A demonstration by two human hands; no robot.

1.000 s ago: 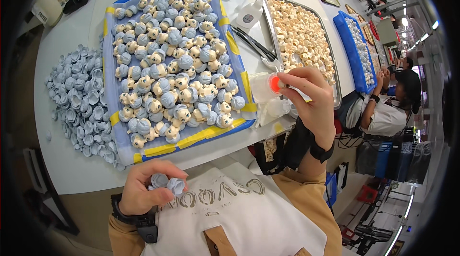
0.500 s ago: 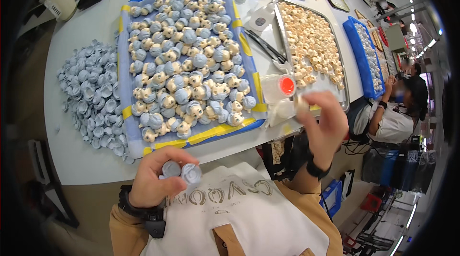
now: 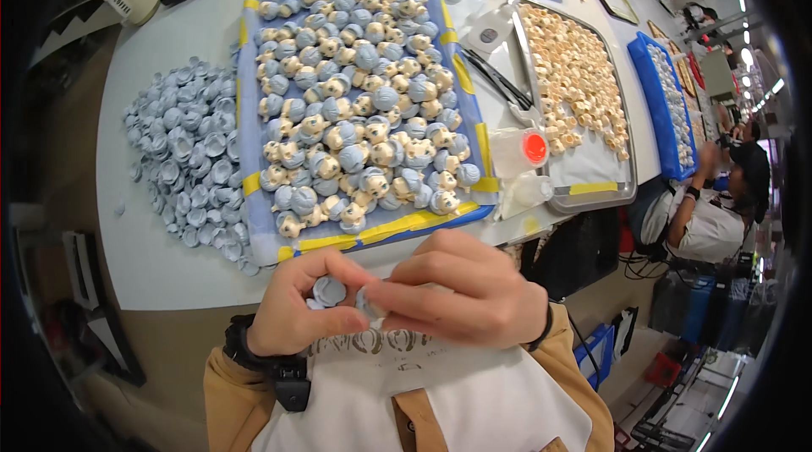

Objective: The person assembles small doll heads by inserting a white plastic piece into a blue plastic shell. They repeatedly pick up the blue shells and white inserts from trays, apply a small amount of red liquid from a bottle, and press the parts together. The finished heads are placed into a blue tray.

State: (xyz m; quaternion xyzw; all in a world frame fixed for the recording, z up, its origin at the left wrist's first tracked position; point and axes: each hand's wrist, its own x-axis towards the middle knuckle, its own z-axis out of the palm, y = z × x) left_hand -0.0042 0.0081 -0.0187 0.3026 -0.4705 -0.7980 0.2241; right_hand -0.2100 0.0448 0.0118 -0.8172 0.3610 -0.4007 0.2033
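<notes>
Hands meet low in front of you, just off the near edge of the counter (image 3: pixel 169 257) and above your white apron (image 3: pixel 423 384). Your left hand (image 3: pixel 296 308) is curled shut around small grey-blue caps (image 3: pixel 328 290); one round cap shows between the thumb and first finger, and a bit of another peeks out below it. Your right hand (image 3: pixel 465 295) lies across from the right, and its fingertips touch the left hand right by those caps. The right grip is pinched close, but you cannot tell what it has hold of, because the fingers hide it. A dark watch (image 3: pixel 254 350) sits on your left wrist.

On the counter just past your hands is a blue tray (image 3: pixel 245 114) with yellow tape on its rim. It is full of little cream figures with grey-blue caps on (image 3: pixel 364 114), packed close together. To the left of that tray, near the left edge of the counter, lies a big heap of loose grey-blue caps (image 3: pixel 182 156). To the right of the blue tray is a metal tray (image 3: pixel 592 194) holding plain cream figures (image 3: pixel 575 80) with no caps. Between the two trays, near the front edge, stands a small clear pot with a red lid (image 3: pixel 529 149). Black tweezers (image 3: pixel 499 84) lie between the trays, further back.

Another person (image 3: pixel 719 207) sits at the far right, blurry.
</notes>
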